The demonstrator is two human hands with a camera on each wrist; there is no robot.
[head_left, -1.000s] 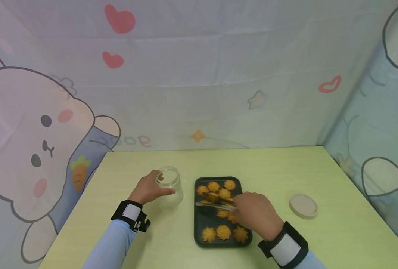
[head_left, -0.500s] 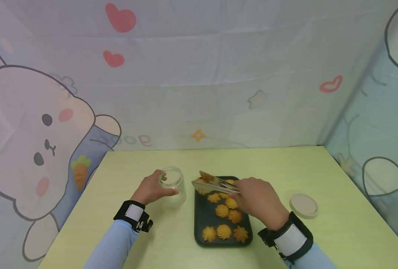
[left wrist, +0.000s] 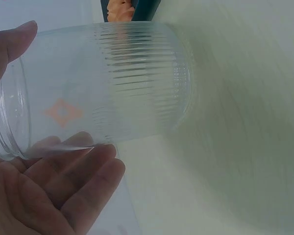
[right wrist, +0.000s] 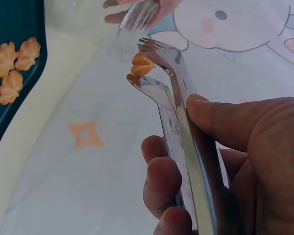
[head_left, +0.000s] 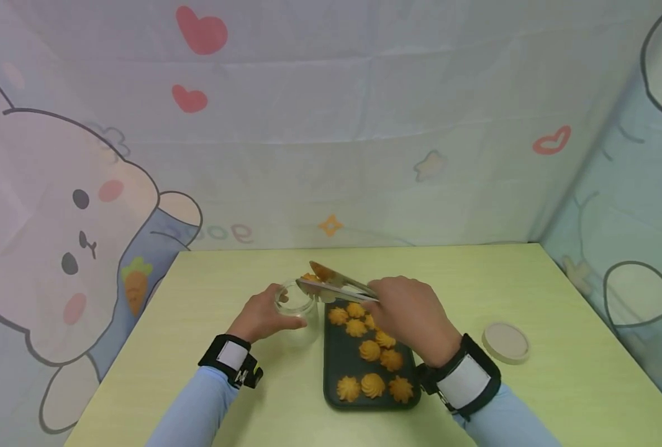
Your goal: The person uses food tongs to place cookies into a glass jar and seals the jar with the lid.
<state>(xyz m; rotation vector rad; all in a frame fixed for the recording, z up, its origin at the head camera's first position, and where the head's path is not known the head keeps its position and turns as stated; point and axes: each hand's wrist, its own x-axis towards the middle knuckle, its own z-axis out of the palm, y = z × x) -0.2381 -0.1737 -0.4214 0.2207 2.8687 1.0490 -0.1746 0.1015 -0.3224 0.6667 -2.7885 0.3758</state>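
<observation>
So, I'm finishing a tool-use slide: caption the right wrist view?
Right hand holding metal tongs, a cookie between their tips, near a glass jar, more cookies on a dark tray.

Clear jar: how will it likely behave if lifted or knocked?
Probably stiff: the clear jar shows no visible dent where the left hand grips it. Possibly slippery and breakable, as its transparent, shiny wall looks like glass. Likely to roll if knocked onto its side, since its body is round and cylindrical.
</observation>
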